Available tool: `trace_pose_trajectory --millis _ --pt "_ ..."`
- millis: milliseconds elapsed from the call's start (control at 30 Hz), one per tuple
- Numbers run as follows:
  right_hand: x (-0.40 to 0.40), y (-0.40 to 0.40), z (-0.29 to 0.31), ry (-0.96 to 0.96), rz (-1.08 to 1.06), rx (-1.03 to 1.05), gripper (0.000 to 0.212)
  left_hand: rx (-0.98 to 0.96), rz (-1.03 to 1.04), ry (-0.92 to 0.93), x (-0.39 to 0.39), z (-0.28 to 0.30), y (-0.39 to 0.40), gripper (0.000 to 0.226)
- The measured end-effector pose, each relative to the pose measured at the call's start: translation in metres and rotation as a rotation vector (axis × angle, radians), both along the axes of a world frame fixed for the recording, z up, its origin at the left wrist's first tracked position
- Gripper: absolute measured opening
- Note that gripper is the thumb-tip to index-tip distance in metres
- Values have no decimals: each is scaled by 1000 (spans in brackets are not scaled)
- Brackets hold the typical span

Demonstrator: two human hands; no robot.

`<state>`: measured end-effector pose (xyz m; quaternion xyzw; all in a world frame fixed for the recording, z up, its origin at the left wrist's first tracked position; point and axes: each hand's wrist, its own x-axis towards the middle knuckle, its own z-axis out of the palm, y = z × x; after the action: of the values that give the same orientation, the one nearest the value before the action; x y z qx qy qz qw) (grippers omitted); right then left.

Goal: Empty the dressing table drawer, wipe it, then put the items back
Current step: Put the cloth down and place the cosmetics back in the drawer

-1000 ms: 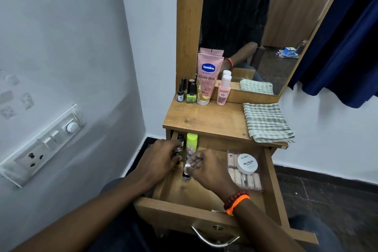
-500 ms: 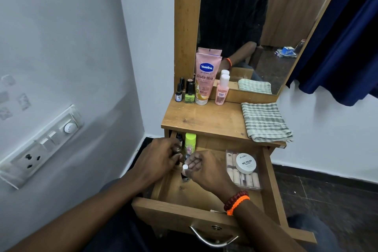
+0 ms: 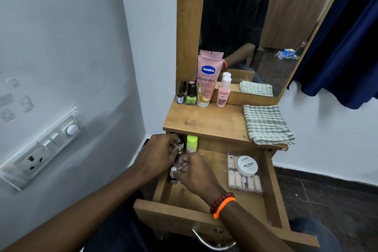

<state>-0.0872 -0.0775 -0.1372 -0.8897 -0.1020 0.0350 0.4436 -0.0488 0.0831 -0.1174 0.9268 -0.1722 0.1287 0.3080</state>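
Nail-polish bottles [image 3: 173,173] stand upright at drawer's [image 3: 274,194] left wall, w/ both hands converged: right hand [image 3: 194,172] pinches a white-capped one, left hand [image 3: 159,153] curls on bottles just behind, contents hidden.

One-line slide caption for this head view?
Both hands pick small bottles from the open drawer's left side; cloth waits on top.

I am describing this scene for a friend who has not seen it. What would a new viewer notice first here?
First, the two hands, left hand and right hand, meeting over small bottles in the left rear corner of the open drawer. Next, the pink Vaseline tube standing against the mirror, and the checked cloth folded on the tabletop's right side.
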Motion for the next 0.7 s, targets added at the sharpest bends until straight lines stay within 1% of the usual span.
trace_pose_trajectory --millis 200,300,367,433,467,533,567,633,700 --pt "-2 3 -1 19 -10 17 13 -15 34 -8 5 -1 2 17" --pt "-4 1 3 26 0 10 22 -30 53 -4 11 4 1 19" --pt "-1 -3 10 -4 8 -45 26 -38 61 -10 19 13 0 17" --pt "9 -9 23 -74 5 -131 30 -41 68 -52 34 27 -1 16" --pt "18 -13 31 -115 -1 -142 31 -53 75 -73 45 36 -2 16" --pt "42 -19 50 -197 -43 -129 21 -68 102 -133 70 53 -5 18" --pt "56 -21 60 -256 -82 -145 20 -69 122 -169 85 60 -7 19" --pt "88 -21 79 -384 -158 -236 30 -64 163 -215 111 73 -12 22" --pt "115 -18 94 -476 -204 -341 37 -46 199 -220 132 83 -19 21"
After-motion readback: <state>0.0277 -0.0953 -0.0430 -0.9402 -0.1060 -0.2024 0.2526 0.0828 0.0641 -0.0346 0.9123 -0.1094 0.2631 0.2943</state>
